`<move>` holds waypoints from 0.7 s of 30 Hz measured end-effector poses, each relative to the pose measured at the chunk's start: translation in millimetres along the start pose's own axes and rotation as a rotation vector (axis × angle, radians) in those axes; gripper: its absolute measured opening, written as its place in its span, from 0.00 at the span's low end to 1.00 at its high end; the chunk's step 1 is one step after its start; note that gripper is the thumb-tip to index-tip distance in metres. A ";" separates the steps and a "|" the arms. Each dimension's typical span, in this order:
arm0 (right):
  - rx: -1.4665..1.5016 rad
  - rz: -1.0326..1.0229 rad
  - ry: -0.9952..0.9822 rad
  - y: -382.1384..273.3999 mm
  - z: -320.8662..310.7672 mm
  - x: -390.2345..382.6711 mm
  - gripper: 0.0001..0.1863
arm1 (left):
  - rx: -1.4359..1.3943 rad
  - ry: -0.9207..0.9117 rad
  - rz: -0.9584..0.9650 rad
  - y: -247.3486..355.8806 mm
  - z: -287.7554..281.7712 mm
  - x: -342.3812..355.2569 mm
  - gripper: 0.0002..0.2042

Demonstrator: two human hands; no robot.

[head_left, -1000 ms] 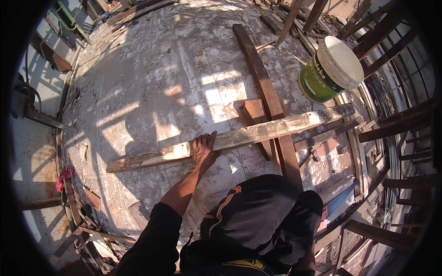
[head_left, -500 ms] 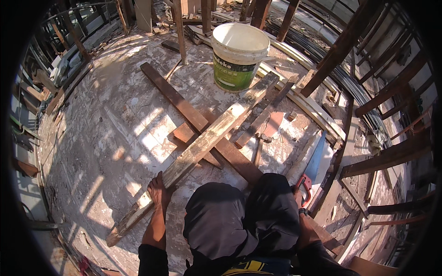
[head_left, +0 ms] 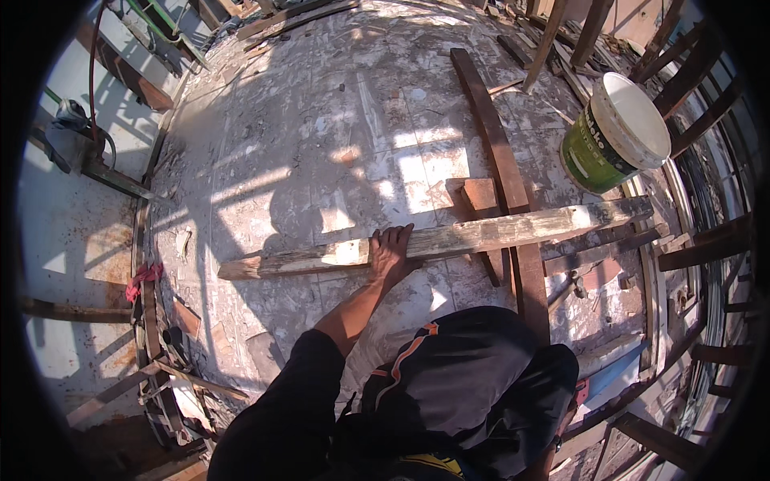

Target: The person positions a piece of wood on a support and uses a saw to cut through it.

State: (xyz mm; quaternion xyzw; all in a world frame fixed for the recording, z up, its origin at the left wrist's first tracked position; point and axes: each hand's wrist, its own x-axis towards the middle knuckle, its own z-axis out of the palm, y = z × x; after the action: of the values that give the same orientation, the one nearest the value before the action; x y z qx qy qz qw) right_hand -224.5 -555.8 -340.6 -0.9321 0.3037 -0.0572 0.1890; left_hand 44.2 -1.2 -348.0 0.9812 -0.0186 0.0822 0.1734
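A long, weathered wooden beam (head_left: 497, 232) with pale, worn faces lies across a dark brown beam (head_left: 501, 152). My left hand (head_left: 391, 255) rests over the weathered beam left of the crossing, fingers curled over its far edge. A short reddish wood block (head_left: 480, 196) sits beside the crossing. At the right, my right hand (head_left: 569, 413) is mostly hidden by my knee. It is at the red handle of a handsaw (head_left: 613, 373), whose bluish blade points away to the right. A hammer (head_left: 577, 282) lies on the floor near a shorter dark timber (head_left: 597, 256).
A white bucket (head_left: 597, 148) with a green label stands at the far right. Upright and leaning timbers (head_left: 589, 32) crowd the right side. A red cloth (head_left: 144, 280) hangs on the left edge timber, near a grey machine (head_left: 70, 132). Debris and dust cover the floor.
My view has swung left, so the bucket, beams and saw appear farther right. My left hand stays on the weathered beam. My right hand is now largely behind my knee.
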 end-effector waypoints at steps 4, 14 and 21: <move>-0.042 -0.031 -0.020 -14.2 11.1 5.8 0.16 | -0.028 -0.092 -0.092 -9.8 -1.5 -8.3 0.48; -0.074 -0.070 -0.078 -31.5 28.1 13.9 0.17 | -0.015 -0.011 -0.061 -15.6 1.6 -22.5 0.48; -0.137 0.015 -0.018 -6.6 9.6 -5.0 0.17 | -0.044 -0.006 -0.046 -20.0 -1.6 -13.3 0.49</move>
State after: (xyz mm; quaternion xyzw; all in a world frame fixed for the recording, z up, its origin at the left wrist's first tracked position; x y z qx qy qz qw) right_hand -222.9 -544.9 -346.8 -0.9410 0.3123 -0.0265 0.1277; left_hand 32.2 18.2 -355.5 0.9776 0.0016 0.0747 0.1969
